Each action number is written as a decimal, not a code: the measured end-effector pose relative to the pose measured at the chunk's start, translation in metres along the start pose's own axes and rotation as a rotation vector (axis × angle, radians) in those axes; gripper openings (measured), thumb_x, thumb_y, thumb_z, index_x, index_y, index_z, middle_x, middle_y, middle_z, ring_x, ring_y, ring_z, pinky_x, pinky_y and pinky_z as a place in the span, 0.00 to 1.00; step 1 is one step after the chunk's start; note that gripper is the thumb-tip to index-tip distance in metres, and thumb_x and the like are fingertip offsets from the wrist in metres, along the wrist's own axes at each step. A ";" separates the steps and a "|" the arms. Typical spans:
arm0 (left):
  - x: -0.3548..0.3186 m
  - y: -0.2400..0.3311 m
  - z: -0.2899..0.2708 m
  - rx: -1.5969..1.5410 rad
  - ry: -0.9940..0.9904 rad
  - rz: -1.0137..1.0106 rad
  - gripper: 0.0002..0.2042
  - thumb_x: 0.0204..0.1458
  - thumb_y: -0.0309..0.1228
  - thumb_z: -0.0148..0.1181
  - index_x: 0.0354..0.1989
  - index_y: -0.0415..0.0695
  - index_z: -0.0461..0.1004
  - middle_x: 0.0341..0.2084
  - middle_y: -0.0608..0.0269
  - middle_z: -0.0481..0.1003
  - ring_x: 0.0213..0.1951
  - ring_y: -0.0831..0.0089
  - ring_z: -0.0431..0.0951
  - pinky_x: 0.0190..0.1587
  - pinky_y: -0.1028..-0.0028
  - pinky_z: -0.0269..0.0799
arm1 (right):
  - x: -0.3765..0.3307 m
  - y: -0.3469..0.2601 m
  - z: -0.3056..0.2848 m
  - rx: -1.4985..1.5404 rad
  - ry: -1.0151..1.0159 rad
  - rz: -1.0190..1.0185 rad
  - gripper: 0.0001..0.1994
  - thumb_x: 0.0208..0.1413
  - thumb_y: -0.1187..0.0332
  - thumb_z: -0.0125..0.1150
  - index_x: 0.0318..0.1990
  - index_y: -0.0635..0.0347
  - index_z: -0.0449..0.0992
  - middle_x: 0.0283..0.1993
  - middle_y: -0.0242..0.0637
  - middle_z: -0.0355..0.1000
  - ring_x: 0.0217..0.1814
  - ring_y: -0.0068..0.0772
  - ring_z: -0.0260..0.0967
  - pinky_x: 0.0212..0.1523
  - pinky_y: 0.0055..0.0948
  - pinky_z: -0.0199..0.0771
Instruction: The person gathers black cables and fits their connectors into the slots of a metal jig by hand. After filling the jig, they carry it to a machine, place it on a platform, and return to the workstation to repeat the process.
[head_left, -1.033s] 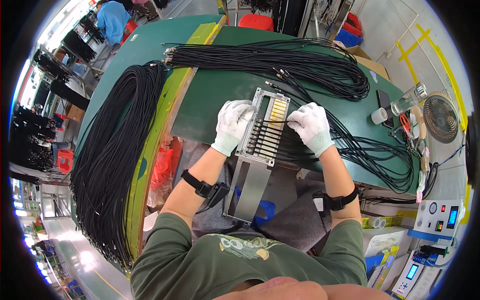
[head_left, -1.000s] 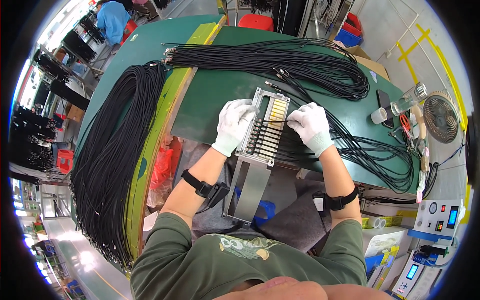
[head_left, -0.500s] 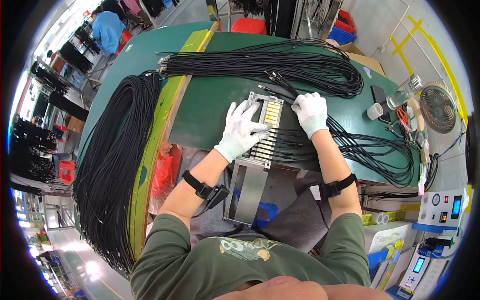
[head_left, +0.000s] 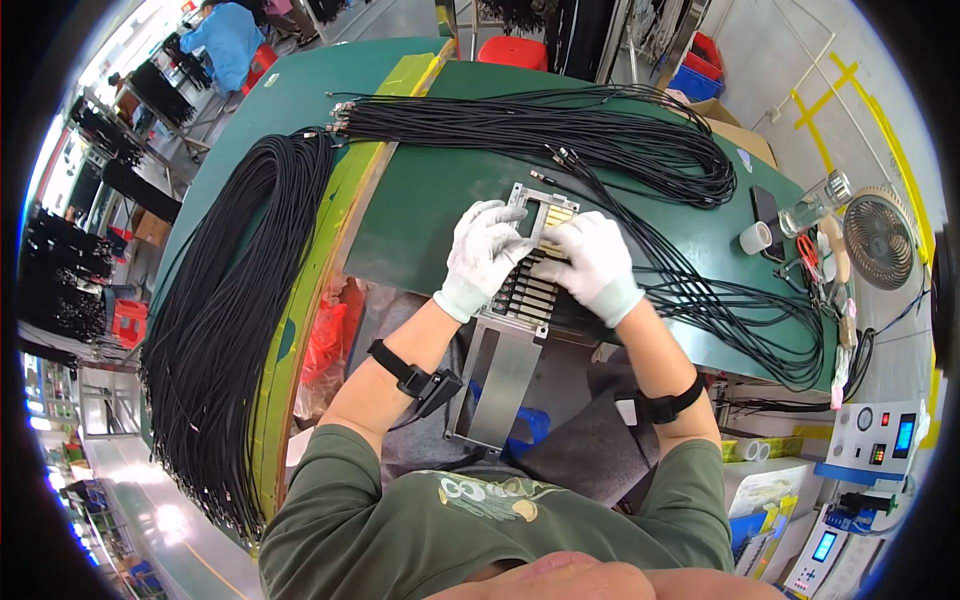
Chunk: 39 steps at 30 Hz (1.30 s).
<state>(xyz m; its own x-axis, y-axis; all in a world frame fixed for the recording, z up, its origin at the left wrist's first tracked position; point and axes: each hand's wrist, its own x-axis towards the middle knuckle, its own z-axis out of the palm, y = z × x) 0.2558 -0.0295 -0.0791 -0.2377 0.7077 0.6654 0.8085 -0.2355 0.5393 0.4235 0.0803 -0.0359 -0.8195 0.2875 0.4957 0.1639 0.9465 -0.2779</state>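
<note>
Both my hands wear white gloves and meet over a narrow metal fixture (head_left: pixel 536 196) with a row of slots, some with yellow strips (head_left: pixel 561 214). My left hand (head_left: pixel 484 255) lies on the fixture's left side, its fingertips pressed together over the slots. From the right, my right hand (head_left: pixel 592 262) reaches in with bent fingers closed at the same slots, seemingly on a black cable whose end they hide. Several black cable ends (head_left: pixel 522 290) sit in the slots below my fingers. A loose bundle of black cables (head_left: pixel 690 290) runs rightward from the fixture.
Thick black cable bundles lie along the table's far side (head_left: pixel 540 130) and over the yellow-green ledge at left (head_left: pixel 240 270). At right stand a fan (head_left: pixel 879 238), a glass bottle (head_left: pixel 815 203), a white roll (head_left: pixel 755 237) and red-handled scissors (head_left: pixel 808 255). A metal plate (head_left: pixel 497 390) extends toward my lap.
My right hand has moved left from the cable bundle onto the fixture's slots. The left hand's spread fingers have drawn together there. The whole view has shifted slightly.
</note>
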 end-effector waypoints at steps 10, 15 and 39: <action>0.002 -0.013 -0.014 -0.038 0.083 -0.162 0.07 0.48 0.32 0.67 0.27 0.42 0.79 0.42 0.57 0.80 0.50 0.55 0.74 0.54 0.61 0.69 | -0.019 0.045 -0.012 0.114 -0.037 0.128 0.08 0.49 0.63 0.67 0.32 0.56 0.81 0.31 0.36 0.76 0.40 0.43 0.70 0.44 0.38 0.68; 0.001 -0.008 -0.008 0.039 0.024 -0.103 0.08 0.51 0.33 0.64 0.29 0.41 0.79 0.43 0.57 0.80 0.51 0.57 0.74 0.55 0.62 0.68 | -0.022 0.036 -0.006 0.193 -0.119 0.116 0.06 0.50 0.64 0.65 0.33 0.54 0.82 0.31 0.35 0.76 0.40 0.42 0.70 0.43 0.38 0.68; 0.003 0.002 0.005 0.167 -0.161 -0.112 0.11 0.53 0.42 0.61 0.41 0.55 0.83 0.55 0.49 0.73 0.58 0.50 0.69 0.64 0.54 0.59 | -0.015 0.037 -0.002 -0.226 -0.171 0.083 0.06 0.49 0.63 0.66 0.34 0.48 0.80 0.34 0.30 0.74 0.47 0.39 0.68 0.47 0.37 0.65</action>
<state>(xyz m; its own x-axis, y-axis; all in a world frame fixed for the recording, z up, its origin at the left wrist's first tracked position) 0.2595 -0.0244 -0.0787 -0.2527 0.8229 0.5089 0.8630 -0.0461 0.5031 0.4430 0.1114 -0.0523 -0.8758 0.3545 0.3275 0.3366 0.9350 -0.1119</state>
